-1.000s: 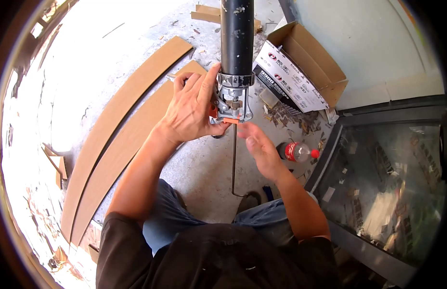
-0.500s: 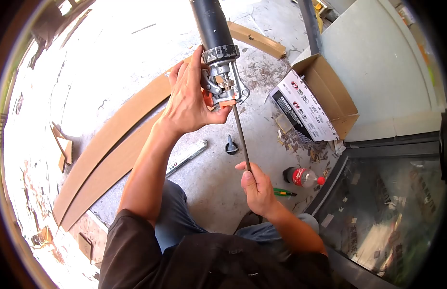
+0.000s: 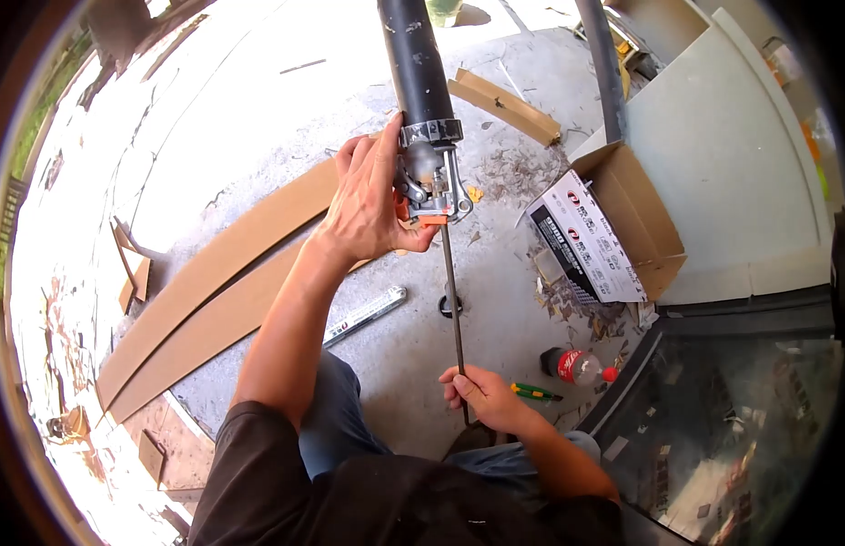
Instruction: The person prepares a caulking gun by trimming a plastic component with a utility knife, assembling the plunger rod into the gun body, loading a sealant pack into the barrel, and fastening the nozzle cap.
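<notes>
A caulking gun with a scuffed black barrel (image 3: 418,68) is held upright in front of me, its silver collar and metal frame at the lower end. My left hand (image 3: 360,200) is wrapped around the left side of that frame, thumb beneath an orange piece (image 3: 432,220). From the frame a thin metal plunger rod (image 3: 451,291) runs down toward me, ending in a bend. My right hand (image 3: 488,397) grips the rod near this bent end, fingers curled around it. The palm side of my left hand is hidden.
Long brown strips (image 3: 213,235) lie on the floor at left. To the right are an open cardboard box (image 3: 645,214), a cola bottle (image 3: 581,367), a green utility knife (image 3: 536,392) and a dark framed glass panel (image 3: 732,419). A silver printed tube (image 3: 368,314) lies below my left forearm.
My right hand has moved down toward my body, and a longer stretch of rod shows below the frame, with its bent end now visible. My left hand keeps its hold.
</notes>
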Tool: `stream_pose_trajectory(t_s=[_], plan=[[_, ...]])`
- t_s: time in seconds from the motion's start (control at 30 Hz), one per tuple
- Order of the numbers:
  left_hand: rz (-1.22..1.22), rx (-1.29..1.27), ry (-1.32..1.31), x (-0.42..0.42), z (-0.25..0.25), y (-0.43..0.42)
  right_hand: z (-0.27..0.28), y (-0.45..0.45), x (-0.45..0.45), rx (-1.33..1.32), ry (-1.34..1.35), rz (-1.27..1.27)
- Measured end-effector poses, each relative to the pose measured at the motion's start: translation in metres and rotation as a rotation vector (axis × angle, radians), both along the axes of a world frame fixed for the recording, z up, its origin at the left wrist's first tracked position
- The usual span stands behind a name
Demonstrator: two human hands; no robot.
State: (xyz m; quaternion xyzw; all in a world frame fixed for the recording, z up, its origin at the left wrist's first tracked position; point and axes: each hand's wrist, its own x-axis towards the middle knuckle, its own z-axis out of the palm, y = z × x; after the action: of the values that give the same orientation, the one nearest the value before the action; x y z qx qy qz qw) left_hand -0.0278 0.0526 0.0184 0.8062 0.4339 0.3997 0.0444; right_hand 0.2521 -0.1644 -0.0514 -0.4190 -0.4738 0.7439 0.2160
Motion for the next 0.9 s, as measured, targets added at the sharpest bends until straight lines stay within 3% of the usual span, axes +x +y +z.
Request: stream_pose_trajectory(t_s=[0.03, 0.1, 0.2, 0.23, 0.27, 0.33, 0.4, 0.47, 0.53, 0.6, 0.63, 0.7, 0.73, 0.83, 0.9], plan=[[-0.031, 0.025, 0.035, 0.008, 0.001, -0.004, 0.002, 0.007, 0.004, 0.125, -0.082, 0.068], [-0.163, 0.114, 0.015, 0.033, 0.0, -0.016, 0.019, 0.025, 0.018, 0.19, -0.046, -0.198], [-0.402, 0.116, 0.03, 0.083, -0.01, -0.05, 0.042, 0.064, 0.041, 0.492, 0.226, -0.554], [-0.541, 0.077, 0.085, 0.097, -0.019, -0.06, 0.059, 0.074, 0.042, 0.525, 0.303, -0.561], [-0.676, 0.035, 0.136, 0.108, -0.029, -0.071, 0.052, 0.077, 0.053, 0.532, 0.345, -0.561], [-0.785, -0.035, 0.202, 0.108, -0.026, -0.076, 0.032, 0.066, 0.068, 0.233, 0.247, -0.655], [-0.608, 0.0, 0.152, 0.08, -0.007, -0.053, 0.019, 0.056, 0.06, 0.141, 0.311, -0.697], [-0.191, 0.018, 0.192, 0.031, 0.014, -0.019, 0.029, 0.053, 0.051, 0.263, 0.2, -0.67], [0.069, -0.101, -0.152, -0.023, 0.011, 0.005, 0.029, 0.046, 0.049, 0.236, 0.202, -0.666], [0.097, -0.182, -0.137, -0.064, -0.002, 0.007, 0.028, 0.042, 0.053, 0.288, 0.159, -0.688], [0.048, -0.36, -0.071, -0.076, -0.013, -0.001, 0.03, 0.041, 0.055, 0.3, 0.127, -0.676], [0.075, -0.79, 0.04, -0.098, -0.082, -0.018, 0.029, 0.038, 0.054, 0.294, 0.116, -0.686], [0.108, -0.923, 0.215, -0.102, -0.116, -0.037, 0.03, 0.035, 0.053, 0.287, 0.104, -0.699], [0.099, -1.031, 0.491, -0.119, -0.267, -0.108, 0.025, 0.028, 0.049, 0.264, 0.052, -0.699], [0.111, -1.133, 0.602, -0.114, -0.31, -0.141, 0.019, 0.022, 0.051, 0.311, -0.004, -0.666]])
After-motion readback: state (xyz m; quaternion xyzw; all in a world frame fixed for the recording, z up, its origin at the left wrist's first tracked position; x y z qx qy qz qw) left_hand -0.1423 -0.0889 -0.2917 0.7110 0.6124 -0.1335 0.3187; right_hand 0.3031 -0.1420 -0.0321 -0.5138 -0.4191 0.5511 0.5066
